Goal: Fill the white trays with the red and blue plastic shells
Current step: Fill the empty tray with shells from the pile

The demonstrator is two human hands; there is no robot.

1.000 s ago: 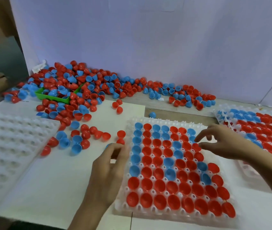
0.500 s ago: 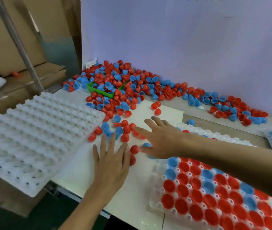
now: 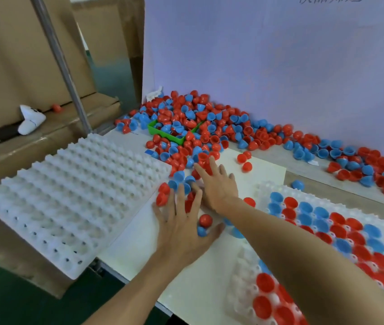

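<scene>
Left hand [image 3: 181, 221] flat, grip released over loose red and blue shells [image 3: 186, 184] on the tabletop [image 3: 139, 249], right hand [image 3: 216, 186] spread, forearm hiding part of the filled tray [image 3: 244, 299], empty white tray [image 3: 69, 198] at left, green bin [image 3: 162, 134] half buried.

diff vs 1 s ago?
Both hands left the filled tray and moved to the loose shells beside the empty tray. Left hand and right hand now lie flat, fingers spread over shells. Nothing gripped. Trays and pile unchanged.
</scene>
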